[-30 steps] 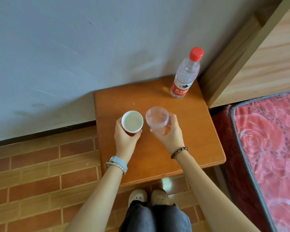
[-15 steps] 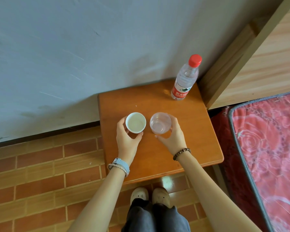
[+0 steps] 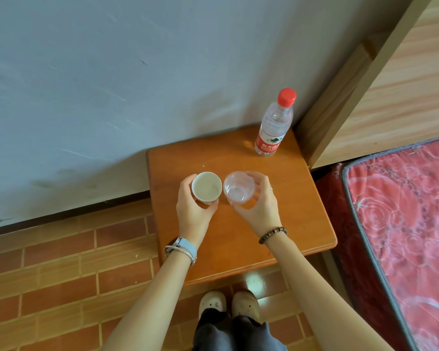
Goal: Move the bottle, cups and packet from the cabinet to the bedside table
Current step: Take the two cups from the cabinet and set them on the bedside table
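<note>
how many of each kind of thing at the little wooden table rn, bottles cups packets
bottles: 1, the red-capped bottle
cups: 2, the white cup gripped by the left hand, and the clear cup gripped by the right hand
packets: 0 in view
total: 3 at the bedside table

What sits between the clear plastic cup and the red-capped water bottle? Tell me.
Head view: only bare orange wooden table between the clear plastic cup and the red-capped water bottle, besides the right hand gripping the cup.
</note>
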`<state>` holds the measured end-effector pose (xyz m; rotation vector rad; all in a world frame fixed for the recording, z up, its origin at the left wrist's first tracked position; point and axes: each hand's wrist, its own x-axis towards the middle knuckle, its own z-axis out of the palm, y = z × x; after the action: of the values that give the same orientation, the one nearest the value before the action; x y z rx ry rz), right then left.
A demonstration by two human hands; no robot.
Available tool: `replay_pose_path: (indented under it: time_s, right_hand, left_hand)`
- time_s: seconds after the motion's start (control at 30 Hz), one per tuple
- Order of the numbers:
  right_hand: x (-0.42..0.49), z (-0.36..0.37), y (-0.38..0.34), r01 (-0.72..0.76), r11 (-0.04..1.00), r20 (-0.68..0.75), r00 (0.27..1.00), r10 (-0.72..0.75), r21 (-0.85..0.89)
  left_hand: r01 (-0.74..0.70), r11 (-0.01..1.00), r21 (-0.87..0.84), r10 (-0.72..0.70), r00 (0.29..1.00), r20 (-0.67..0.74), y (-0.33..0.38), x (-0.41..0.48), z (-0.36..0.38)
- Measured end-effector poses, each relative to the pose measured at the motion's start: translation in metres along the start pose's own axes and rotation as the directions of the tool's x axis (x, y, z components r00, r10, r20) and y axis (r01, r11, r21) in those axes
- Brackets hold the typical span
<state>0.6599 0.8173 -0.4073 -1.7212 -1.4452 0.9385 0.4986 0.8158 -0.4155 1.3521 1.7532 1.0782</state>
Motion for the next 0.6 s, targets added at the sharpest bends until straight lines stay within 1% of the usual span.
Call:
replay_pose_path:
  time_s: [0.13, 0.33, 0.43, 0.6]
  right_hand:
    - [0.024, -0.001, -0.005, 0.022, 1.000, -0.060, 0.998, -0.022, 0.009]
    - [0.077, 0.004, -0.015, 0.076, 0.996, -0.139, 0.988, -0.070, 0.040]
    - [0.097, 0.010, -0.017, 0.078, 0.994, -0.144, 0.987, -0.067, 0.072]
    - [0.113, 0.020, -0.009, 0.036, 0.998, -0.120, 0.992, -0.030, 0.053]
  left_hand:
    - [-0.028, 1.000, 0.008, 0.029, 0.999, -0.028, 0.003, 0.019, 0.003]
    - [-0.084, 0.996, 0.034, 0.087, 0.990, -0.107, 0.011, 0.072, 0.016]
    - [-0.074, 0.996, 0.045, 0.080, 0.987, -0.141, 0.008, 0.089, 0.023]
    - [-0.037, 0.998, 0.049, 0.046, 0.981, -0.189, -0.001, 0.098, 0.025]
